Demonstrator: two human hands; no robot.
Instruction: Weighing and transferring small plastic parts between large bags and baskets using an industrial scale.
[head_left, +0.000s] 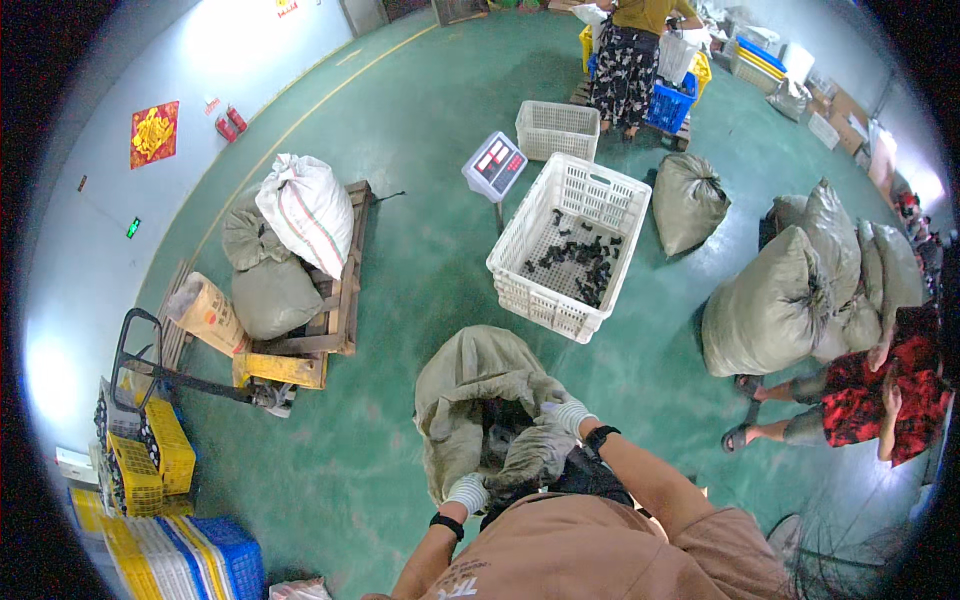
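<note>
In front of my body stands a large grey-green woven sack (470,362), its mouth spread and dark inside; I cannot make out its contents. My left hand (467,493), in a striped white glove, is closed on the near left part of the sack's rim. On the right side of the rim, my right hand (570,413), gloved alike, grips the folded cloth. Beyond the sack sits a white slatted plastic crate (540,309) with small black pieces (585,262) scattered over its bottom.
A scale (495,165) and another white crate (558,118) stand beyond. Left are a pallet (348,290) with sacks and a yellow pallet jack (285,370). Full sacks (765,300) and a person in red and black (885,400) are right; another person (630,80) works far off.
</note>
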